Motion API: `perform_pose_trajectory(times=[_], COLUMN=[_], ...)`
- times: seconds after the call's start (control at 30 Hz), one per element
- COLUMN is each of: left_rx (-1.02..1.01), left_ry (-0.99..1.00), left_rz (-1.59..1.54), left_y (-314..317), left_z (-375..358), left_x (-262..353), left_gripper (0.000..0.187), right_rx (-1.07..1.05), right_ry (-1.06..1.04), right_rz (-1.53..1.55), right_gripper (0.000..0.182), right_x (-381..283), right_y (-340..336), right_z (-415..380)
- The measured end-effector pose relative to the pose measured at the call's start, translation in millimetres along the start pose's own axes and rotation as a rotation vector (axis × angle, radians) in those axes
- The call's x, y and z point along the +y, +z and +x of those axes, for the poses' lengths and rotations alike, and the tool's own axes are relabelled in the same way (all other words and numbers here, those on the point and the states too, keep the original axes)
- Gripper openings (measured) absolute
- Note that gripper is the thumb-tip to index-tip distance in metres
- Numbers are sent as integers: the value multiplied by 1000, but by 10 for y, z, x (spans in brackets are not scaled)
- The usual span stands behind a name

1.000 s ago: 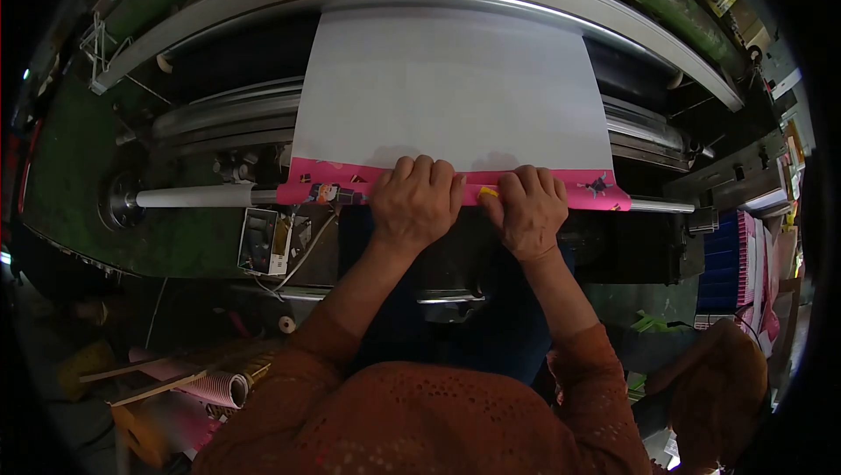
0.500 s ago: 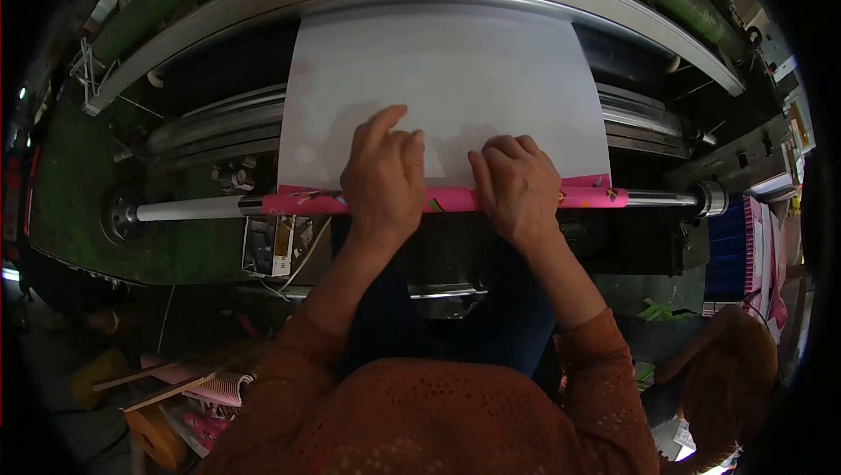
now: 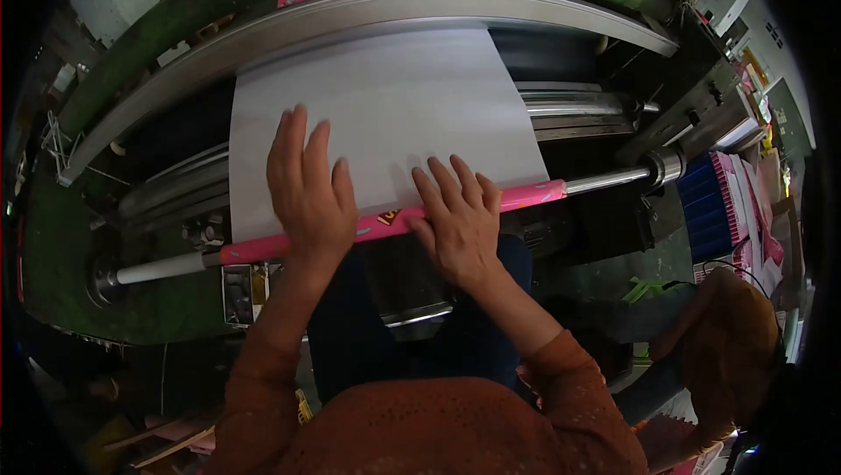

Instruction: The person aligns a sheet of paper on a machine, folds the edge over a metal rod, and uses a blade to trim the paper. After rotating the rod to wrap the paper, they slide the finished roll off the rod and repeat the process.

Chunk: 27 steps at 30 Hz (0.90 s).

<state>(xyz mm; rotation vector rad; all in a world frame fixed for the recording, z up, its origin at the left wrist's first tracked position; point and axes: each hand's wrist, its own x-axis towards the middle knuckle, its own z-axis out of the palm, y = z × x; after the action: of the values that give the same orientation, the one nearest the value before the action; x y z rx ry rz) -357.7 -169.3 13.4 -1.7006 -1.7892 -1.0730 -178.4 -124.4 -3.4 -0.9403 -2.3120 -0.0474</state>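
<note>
Green-framed roller machine in a crowded workshop

Beyond the hands, a curved steel guide bar [image 3: 368, 3] spans the green machine frame [image 3: 70, 282]; far right of them stands a blue stack of sheets [image 3: 711, 212]; dim clutter covers the floor [image 3: 131, 405] below-left.

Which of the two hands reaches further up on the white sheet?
The left hand. Its spread fingers lie flat high on the white sheet, while the right hand lies lower, its palm on the pink roll.

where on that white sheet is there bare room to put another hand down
Bare sheet lies above both hands, up to the curved metal bar. Crowded along the pink roll, where the left hand and right hand press flat.
</note>
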Motion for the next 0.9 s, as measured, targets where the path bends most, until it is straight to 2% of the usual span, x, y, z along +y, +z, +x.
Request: perform_pose_trajectory(times=[0.07,0.1,0.17,0.2,0.23,0.3,0.33,0.37,0.43,0.5,0.57,0.6,0.67,0.73,0.8,0.83,0.9], left_rx=[-118,-111,-328,-369,-365,-220,-67,-56,87,-46,-319,-298,-584,-622,-680,-672,-660], left_ry=[43,57,66,24,22,-19,38,37,182,312,337,329,-3,-50,-106,-107,-106], left_rz=[38,35,226,192,184,109,94,90,-16,-139,-147,-129,-49,19,86,79,77], left_y=[-178,-110,32,50,96,132,95,32,-161,-169,-64,42,210,210,201,194,193], left_z=[-404,-420,-499,-321,-201,37,95,63,-210,-834,-1301,-1481,-1802,-1916,-1951,-1966,-1966], left_x=[229,248,308,295,273,150,68,31,29,157,213,135,16,-75,-144,-159,-204], left_gripper=[50,50,54,53,53,51,45,45,42,38,39,39,42,40,38,35,33], right_rx=[-3,12,49,164,163,196,166,133,14,55,95,107,264,393,579,505,422], right_ry=[31,35,78,12,10,-18,-15,-15,39,21,35,52,-6,-15,88,246,409], right_rz=[10,4,-4,-8,-17,25,48,68,44,-64,-47,-26,-44,-14,65,44,-42], right_gripper=[52,52,48,47,47,45,47,48,51,53,43,41,32,20,11,28,50], right_x=[69,100,181,289,315,334,268,178,80,168,220,285,468,551,494,495,621], right_y=[62,114,212,301,266,209,137,38,-18,0,23,43,92,-72,-309,-449,-563], right_z=[200,342,572,748,721,762,581,257,-215,-72,265,423,765,1151,1563,1775,2214])
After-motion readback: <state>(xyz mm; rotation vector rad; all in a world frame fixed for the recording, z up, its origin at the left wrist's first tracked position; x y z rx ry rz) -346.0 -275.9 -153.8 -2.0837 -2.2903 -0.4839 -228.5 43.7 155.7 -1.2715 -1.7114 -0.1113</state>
